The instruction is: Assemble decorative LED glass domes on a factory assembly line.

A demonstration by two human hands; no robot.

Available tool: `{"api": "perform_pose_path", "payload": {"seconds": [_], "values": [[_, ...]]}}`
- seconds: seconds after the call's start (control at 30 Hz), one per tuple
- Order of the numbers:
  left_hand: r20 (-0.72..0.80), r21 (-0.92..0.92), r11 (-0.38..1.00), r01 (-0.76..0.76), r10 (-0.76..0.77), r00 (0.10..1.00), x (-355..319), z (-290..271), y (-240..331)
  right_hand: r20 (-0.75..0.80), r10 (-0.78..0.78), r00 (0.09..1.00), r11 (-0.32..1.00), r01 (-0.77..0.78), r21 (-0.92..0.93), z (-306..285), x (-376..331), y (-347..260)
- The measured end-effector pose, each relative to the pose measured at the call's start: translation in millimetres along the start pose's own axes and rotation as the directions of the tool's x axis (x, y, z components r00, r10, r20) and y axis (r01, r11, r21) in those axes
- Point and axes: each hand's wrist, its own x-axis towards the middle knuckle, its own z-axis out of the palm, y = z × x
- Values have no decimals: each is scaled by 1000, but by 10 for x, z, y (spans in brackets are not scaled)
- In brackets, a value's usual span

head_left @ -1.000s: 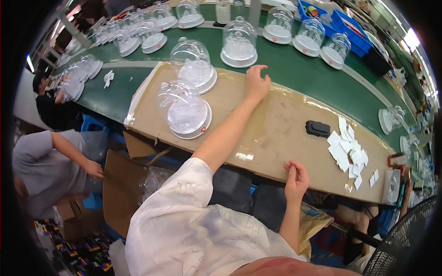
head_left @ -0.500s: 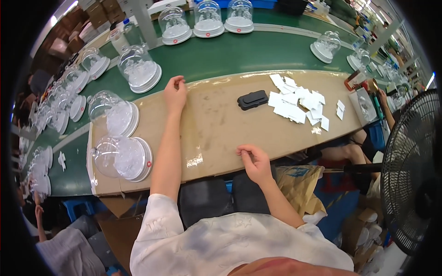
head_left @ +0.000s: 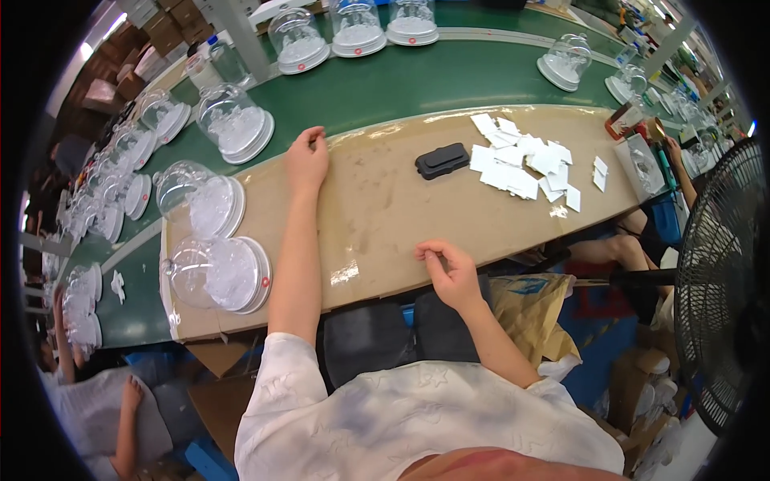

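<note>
My left hand rests at the far edge of the cardboard sheet, fingers curled in, with nothing visible in them. A clear dome on a white base stands to its left on the green table. Near the front edge, my right hand hovers or rests over the cardboard, its fingers loosely closed and no object showing. Between and beyond the hands lies a black oblong case. To the right of it is a loose pile of small white cards.
Two clear domes lie tilted at the cardboard's left end. More domes line the green table. At right are two separate white cards, a clear plastic box and a large black fan. Another person sits lower left.
The whole view has shifted slightly. Both my hands keep nearly the same places and curled shape. At lower left, the other person's arm has moved.
</note>
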Motion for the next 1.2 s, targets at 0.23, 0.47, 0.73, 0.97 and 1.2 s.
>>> {"api": "perform_pose_path", "payload": {"seconds": [0.23,0.47,0.73,0.97,1.2], "values": [[-18,-44,999,13,-14,1000,18,91,-55,-10,-40,999,999,40,-17,0,-11,2],[-60,122,989,-81,88,994,25,68,-109,-4,-29,1000,999,29,13,28,-21,3],[30,363,904,-226,231,972,4,89,-39,3,-38,999,999,38,13,6,8,10],[58,423,878,-225,221,974,-26,119,-54,16,-47,999,999,46,16,0,-10,17],[49,434,869,-238,241,969,-38,115,-82,21,-52,998,999,52,8,7,-14,29]]}}
